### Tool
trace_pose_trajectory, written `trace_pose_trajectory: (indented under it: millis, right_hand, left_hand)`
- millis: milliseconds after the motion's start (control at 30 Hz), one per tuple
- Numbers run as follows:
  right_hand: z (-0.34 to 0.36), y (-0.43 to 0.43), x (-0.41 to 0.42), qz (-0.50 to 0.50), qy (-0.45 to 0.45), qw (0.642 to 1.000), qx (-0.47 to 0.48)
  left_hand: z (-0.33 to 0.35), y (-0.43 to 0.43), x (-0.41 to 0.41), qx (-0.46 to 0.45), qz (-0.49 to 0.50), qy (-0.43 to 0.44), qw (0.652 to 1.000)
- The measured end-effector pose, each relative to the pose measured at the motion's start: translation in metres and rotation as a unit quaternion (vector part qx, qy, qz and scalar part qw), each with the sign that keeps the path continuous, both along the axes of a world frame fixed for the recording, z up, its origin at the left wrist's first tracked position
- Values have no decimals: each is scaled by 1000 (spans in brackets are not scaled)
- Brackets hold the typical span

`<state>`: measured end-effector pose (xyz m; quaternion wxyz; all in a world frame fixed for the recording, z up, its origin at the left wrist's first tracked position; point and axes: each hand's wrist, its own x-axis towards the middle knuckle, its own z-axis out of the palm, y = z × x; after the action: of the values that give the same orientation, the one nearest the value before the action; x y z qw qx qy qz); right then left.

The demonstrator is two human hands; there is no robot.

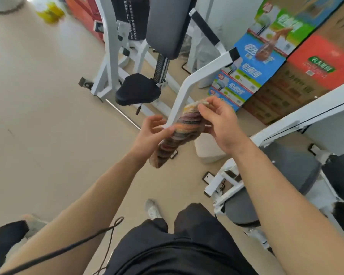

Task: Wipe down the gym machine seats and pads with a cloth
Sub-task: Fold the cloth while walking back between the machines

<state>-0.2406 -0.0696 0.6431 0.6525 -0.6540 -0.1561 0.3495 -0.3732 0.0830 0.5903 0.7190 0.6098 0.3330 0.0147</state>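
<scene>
Left hand [151, 133]: forearm stretched forward, palm turned inward, fingers curled and pinching the lower part of the cloth.
Cloth [182, 133]: striped in many colours, bunched into a long roll, held in the air between both hands, in front of a white bar [184, 92] of the gym machine.
Right hand [221, 124]: forearm reaching forward, thumb and fingertips closed on the cloth's top end.
Seat [137, 89]: black, ahead, well apart from the cloth.
Back pad [167, 24]: dark, above the seat.
Boxes [266, 62]: stacked cardboard cartons at right; contents not visible.
</scene>
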Motion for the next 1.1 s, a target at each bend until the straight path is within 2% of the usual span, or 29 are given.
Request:
trace_pose_trajectory:
  millis: [67,167,233,333,367,433,467,533,600,700,767,867,967,1033,1100]
  right_hand:
    - [4,5,14,-43,13,999,-2]
    - [1,6,41,-100,-44,993,-49]
    - [-6,3,61,-108,-95,984,-104]
    - [-21,0,86,-128,-139,968,-164]
    - [-27,1,93,-140,-114,971,-155]
    - [-39,3,107,-136,28,988,-74]
    - [-44,2,113,-115,108,987,-13]
    - [-56,-1,124,-84,210,972,69]
    - [-61,-3,128,-68,262,956,115]
    - [-67,-6,139,-66,278,947,149]
    - [-70,-9,150,-112,240,959,98]
    - [-79,-16,162,-162,162,972,-39]
    - [-99,-21,168,-173,102,968,-151]
    - [-104,-20,169,-147,30,956,-254]
    - [-101,-17,169,-125,-23,932,-339]
  left_hand:
    - [-1,1,17,-45,-89,-23,995]
    - [-3,-1,44,-108,-108,-47,987]
    - [-3,0,64,-95,-94,-48,990]
    - [7,2,98,-22,-78,-33,996]
    - [12,2,109,1,-78,-33,996]
    - [22,1,133,15,-78,-35,996]
    - [28,2,145,9,-72,-32,997]
    - [37,8,170,-38,-58,-23,997]
    - [40,16,192,-105,-52,-1,993]
    - [34,26,221,-174,-50,39,983]
    - [25,33,235,-167,-64,77,981]
    - [3,40,251,-116,-123,139,976]
    - [-25,42,268,17,-207,175,962]
    - [-33,39,279,121,-312,157,929]
    - [-37,33,288,221,-424,118,870]
